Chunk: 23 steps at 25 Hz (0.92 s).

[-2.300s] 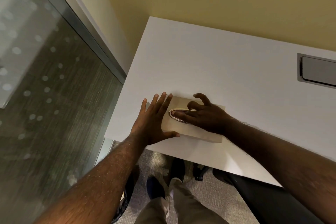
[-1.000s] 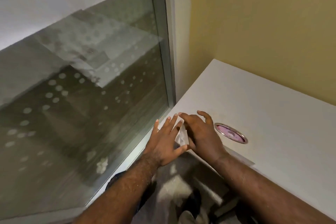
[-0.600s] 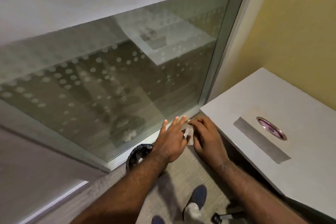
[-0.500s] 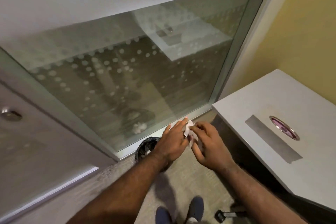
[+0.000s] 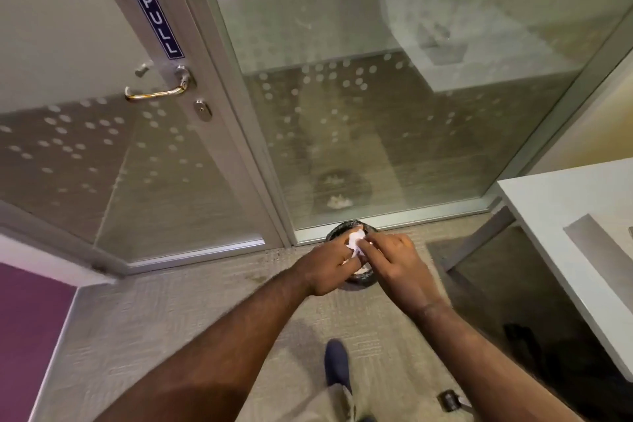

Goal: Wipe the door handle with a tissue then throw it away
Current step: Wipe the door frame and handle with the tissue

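Observation:
A small white tissue [image 5: 356, 240] is pinched between my left hand [image 5: 328, 265] and my right hand [image 5: 394, 260], held together in front of me. Both hands hover above a black-lined waste bin [image 5: 360, 279] on the floor by the glass wall; the hands hide most of it. The metal lever door handle [image 5: 156, 91] sits on the glass door at the upper left, far from both hands, under a blue PULL sign [image 5: 157, 21] and above a round lock [image 5: 202, 110].
A frosted-dot glass wall [image 5: 411, 120] stands ahead. A white desk [image 5: 565, 216] juts in at the right with a dark gap beneath it. Grey carpet [image 5: 171, 312] covers the floor; my shoe [image 5: 337, 363] shows below.
My view has swung left from the desk and tissue box to the door. Both hands moved away from the desk with the tissue and now hold it over the bin.

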Available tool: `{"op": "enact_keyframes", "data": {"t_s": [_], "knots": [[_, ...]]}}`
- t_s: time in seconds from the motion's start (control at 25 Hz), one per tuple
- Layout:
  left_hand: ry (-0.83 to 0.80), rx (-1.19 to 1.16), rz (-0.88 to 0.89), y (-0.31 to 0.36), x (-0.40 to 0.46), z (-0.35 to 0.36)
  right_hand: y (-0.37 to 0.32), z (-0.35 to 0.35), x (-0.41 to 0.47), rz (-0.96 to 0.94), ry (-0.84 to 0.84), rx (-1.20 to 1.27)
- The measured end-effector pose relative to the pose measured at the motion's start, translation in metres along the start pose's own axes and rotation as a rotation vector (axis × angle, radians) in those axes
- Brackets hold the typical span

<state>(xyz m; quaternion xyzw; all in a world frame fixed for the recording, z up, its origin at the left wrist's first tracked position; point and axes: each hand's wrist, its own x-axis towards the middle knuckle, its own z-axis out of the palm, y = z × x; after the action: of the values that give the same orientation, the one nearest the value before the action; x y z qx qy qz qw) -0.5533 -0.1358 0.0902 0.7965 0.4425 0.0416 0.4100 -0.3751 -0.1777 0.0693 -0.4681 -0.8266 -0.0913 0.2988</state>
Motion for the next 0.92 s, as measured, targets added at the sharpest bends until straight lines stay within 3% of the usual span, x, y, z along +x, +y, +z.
{"op": "enact_keyframes", "data": {"t_s": [0.24, 0.48, 0.92], "knots": [[0.117, 0.237, -0.047, -0.040, -0.088, -0.028, -0.067, 0.010, 0.012, -0.007, 0.052, -0.052], [0.283, 0.451, -0.190, -0.111, -0.158, -0.092, -0.114, 0.049, 0.082, -0.077, 0.087, 0.015], [0.487, 0.598, -0.292, -0.256, -0.216, -0.252, -0.207, 0.149, 0.220, 0.006, 0.109, 0.103]]}}
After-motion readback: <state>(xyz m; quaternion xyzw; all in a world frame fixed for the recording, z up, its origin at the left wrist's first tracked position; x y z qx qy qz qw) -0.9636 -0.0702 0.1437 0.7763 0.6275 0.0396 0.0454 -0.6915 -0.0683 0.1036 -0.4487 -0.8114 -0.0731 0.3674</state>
